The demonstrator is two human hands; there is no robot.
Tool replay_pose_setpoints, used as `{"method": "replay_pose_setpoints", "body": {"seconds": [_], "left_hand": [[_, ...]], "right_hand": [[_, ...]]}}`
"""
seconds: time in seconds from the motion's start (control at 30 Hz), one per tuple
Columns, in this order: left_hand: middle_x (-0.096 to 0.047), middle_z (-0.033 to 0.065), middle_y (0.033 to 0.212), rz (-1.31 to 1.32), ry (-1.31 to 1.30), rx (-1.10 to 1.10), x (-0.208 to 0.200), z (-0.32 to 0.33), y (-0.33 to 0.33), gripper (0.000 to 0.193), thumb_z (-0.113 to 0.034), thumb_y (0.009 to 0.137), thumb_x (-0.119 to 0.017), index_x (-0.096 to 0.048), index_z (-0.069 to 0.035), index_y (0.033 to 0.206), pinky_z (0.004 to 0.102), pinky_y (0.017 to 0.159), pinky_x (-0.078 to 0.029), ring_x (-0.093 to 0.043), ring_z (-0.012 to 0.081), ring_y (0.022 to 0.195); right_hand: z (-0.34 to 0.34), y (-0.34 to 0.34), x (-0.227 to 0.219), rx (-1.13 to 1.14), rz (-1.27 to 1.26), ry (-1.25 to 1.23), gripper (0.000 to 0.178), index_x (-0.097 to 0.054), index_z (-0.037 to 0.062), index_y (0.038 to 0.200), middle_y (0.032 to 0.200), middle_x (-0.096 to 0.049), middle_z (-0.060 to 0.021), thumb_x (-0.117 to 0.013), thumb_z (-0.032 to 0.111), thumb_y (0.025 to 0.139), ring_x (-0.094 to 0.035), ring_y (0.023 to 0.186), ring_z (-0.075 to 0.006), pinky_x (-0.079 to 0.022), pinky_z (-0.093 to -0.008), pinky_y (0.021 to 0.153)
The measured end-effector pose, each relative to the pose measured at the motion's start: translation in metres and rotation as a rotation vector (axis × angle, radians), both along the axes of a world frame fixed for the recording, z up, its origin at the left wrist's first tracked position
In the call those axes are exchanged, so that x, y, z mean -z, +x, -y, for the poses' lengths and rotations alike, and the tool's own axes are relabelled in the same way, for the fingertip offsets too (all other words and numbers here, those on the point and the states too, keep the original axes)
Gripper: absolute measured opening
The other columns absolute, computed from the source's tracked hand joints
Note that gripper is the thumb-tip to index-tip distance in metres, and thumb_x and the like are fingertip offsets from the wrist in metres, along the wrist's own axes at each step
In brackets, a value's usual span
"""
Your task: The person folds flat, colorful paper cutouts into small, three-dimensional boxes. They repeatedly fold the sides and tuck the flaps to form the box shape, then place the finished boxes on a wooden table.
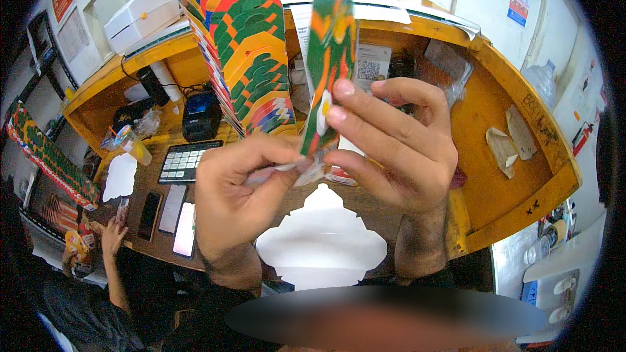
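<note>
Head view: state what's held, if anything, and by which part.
A flat, green-and-orange patterned piece, apparently card: the right hand holds its lower right side; the left hand seems to pinch its bottom end.

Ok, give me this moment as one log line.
left hand: at green-orange card's lower end | right hand: touching its right side | white die-cut sheet: lying below

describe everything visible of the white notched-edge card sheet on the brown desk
The white notched-edge card sheet looks like thin paperboard: small tab on top, stepped edges widening to rounded sides, faint crease lines. It lies blank side up on the dark brown wooden desk, between the forearms, apparently touching neither left hand nor right hand.
</note>
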State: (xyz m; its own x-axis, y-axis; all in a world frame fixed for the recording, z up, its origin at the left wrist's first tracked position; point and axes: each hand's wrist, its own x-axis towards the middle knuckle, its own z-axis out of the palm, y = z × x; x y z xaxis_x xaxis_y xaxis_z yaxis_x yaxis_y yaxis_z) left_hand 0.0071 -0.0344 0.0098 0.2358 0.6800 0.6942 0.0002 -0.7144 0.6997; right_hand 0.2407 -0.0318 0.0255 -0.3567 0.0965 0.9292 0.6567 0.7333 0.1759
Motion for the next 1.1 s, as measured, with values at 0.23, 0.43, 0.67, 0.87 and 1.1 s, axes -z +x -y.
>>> {"method": "replay_pose_setpoints", "body": {"seconds": [0.23, 0.43, 0.67, 0.87, 1.1], "left_hand": [[-0.078, 0.012, 0.082, -0.281, 0.403, -0.221, -0.002, -0.01, -0.007, 0.021, 0.006, 0.08, -0.084, -0.079, -0.003, 0.098, 0.0326, 0.062, -0.057, -0.076, 0.0221, 0.068], [-0.08, 0.0113, 0.1, -0.153, 0.382, -0.366, 0.018, -0.008, -0.001, 0.016, 0.002, 0.089, -0.086, -0.074, -0.003, 0.098, 0.0298, 0.07, -0.055, -0.075, 0.0141, 0.083], [-0.083, 0.0117, 0.093, -0.001, 0.354, -0.324, 0.004, -0.008, 0.013, 0.018, 0.004, 0.087, -0.087, -0.079, -0.002, 0.102, 0.0296, 0.07, -0.063, -0.082, 0.016, 0.087], [-0.084, 0.0108, 0.085, 0.014, 0.334, -0.183, 0.005, -0.005, 0.005, 0.026, 0.01, 0.086, -0.082, -0.084, -0.002, 0.109, 0.0227, 0.064, -0.058, -0.08, 0.0133, 0.07], [-0.083, 0.0119, 0.085, -0.114, 0.573, -0.286, 0.015, -0.013, 0.027, 0.014, 0.004, 0.085, -0.089, -0.082, -0.004, 0.095, 0.0349, 0.074, -0.064, -0.081, 0.0214, 0.078]], "right_hand": [[0.0, -0.009, 0.007, -0.065, -0.024, -0.056, 0.044, -0.087, 0.0098, 0.118, 0.122, -0.085, -0.0075, -0.092, 0.017, 0.075, -0.074, 0.106, -0.0275, -0.061, -0.0378, 0.094], [0.001, -0.014, 0.008, -0.126, -0.113, -0.087, 0.034, -0.088, 0.0102, 0.106, 0.115, -0.085, -0.006, -0.092, 0.008, 0.072, -0.074, 0.095, -0.0251, -0.061, -0.0361, 0.085], [0.0, 0.004, 0.007, -0.174, -0.081, -0.067, 0.031, -0.088, 0.0109, 0.104, 0.106, -0.086, -0.007, -0.091, 0.015, 0.073, -0.072, 0.087, -0.0251, -0.059, -0.0355, 0.079], [0.007, 0.008, -0.002, -0.219, -0.081, -0.135, 0.026, -0.088, 0.0092, 0.102, 0.107, -0.081, -0.0096, -0.09, 0.025, 0.082, -0.064, 0.089, -0.0249, -0.052, -0.036, 0.084], [0.025, 0.002, 0.001, -0.314, -0.538, -0.647, 0.019, -0.081, 0.0057, 0.094, 0.113, -0.055, -0.0073, -0.09, 0.022, 0.092, -0.054, 0.1, -0.0162, -0.048, -0.0296, 0.082]]}}
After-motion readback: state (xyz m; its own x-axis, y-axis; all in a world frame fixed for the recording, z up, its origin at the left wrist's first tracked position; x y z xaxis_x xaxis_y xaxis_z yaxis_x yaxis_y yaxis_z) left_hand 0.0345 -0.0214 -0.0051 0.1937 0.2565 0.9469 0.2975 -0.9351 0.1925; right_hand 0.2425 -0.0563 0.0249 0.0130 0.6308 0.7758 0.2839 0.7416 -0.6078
